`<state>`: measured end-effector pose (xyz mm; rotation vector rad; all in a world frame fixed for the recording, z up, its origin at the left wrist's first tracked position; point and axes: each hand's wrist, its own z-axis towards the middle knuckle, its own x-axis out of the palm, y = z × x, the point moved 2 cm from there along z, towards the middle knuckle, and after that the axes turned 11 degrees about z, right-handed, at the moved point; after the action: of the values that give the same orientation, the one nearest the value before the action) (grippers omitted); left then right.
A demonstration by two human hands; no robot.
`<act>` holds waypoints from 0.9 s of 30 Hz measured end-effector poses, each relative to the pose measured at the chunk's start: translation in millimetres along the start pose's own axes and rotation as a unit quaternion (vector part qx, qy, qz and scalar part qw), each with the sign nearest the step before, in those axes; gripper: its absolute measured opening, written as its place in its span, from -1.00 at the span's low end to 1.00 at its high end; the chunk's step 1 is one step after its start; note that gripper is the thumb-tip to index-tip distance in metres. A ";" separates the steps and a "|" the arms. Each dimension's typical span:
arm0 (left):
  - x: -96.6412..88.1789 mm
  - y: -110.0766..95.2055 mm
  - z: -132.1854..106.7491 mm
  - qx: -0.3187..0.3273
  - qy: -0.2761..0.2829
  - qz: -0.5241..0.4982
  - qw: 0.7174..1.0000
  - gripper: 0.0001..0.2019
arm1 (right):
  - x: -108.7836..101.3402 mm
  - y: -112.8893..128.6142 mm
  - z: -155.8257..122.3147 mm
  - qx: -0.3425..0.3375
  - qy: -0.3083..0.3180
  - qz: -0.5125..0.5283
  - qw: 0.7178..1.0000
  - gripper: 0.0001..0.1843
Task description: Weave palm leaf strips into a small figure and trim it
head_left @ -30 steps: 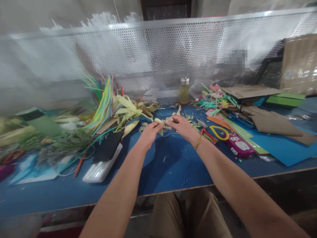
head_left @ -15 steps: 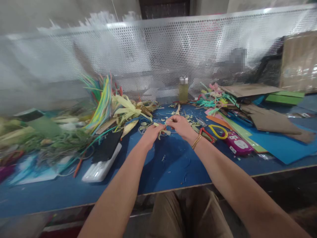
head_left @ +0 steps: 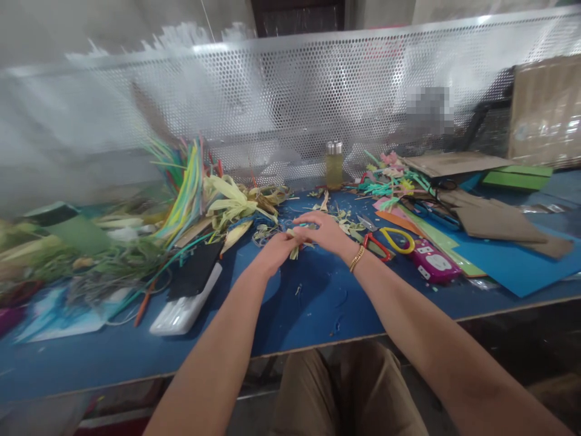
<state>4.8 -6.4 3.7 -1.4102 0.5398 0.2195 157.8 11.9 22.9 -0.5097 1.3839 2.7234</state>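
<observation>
Both my hands meet over the middle of a blue worktable (head_left: 313,303). My left hand (head_left: 276,249) is closed, pinching a small piece of pale green-yellow leaf strip (head_left: 296,242). My right hand (head_left: 325,232), with a gold bracelet on its wrist, reaches across the same piece with its fingers bent over it and touching it. Loose leaf scraps (head_left: 347,223) lie on the table just beyond my hands.
A pile of leaves and coloured strips (head_left: 195,194) lies at the left, with a black and white case (head_left: 188,290) beside it. Right of my hands lie scissors (head_left: 390,242), a pink device (head_left: 433,263), coloured paper and cardboard (head_left: 494,221). A small bottle (head_left: 334,165) stands before a perforated metal screen (head_left: 318,103).
My hands have dropped slightly toward the table with the leaf strip. My right hand's fingers have stretched further left over the piece.
</observation>
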 end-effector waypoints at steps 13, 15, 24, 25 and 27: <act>0.5 -4.1 3.0 0.018 -0.021 -0.119 0.992 -0.69 | 3.0 -10.1 0.7 0.143 -0.072 0.188 0.969 -0.79; 1.4 -4.5 1.4 0.011 -0.024 -0.098 0.995 -0.71 | 4.2 -10.6 0.6 0.143 -0.072 0.193 0.968 -0.79; 4.2 -2.0 3.8 0.001 -0.003 -0.077 0.997 -0.78 | 5.2 -16.4 0.8 0.111 -0.104 0.141 0.978 -0.79; 4.5 -1.5 3.9 0.000 -0.001 -0.075 0.997 -0.78 | 5.7 -16.8 0.9 0.107 -0.110 0.139 0.978 -0.79; 5.6 -0.8 3.7 -0.004 0.005 -0.074 0.997 -0.76 | 6.5 -16.7 1.1 0.102 -0.116 0.142 0.978 -0.81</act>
<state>10.8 -3.9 1.9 -1.4538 0.4400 0.0955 154.4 22.1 8.5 0.0217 1.7571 2.6859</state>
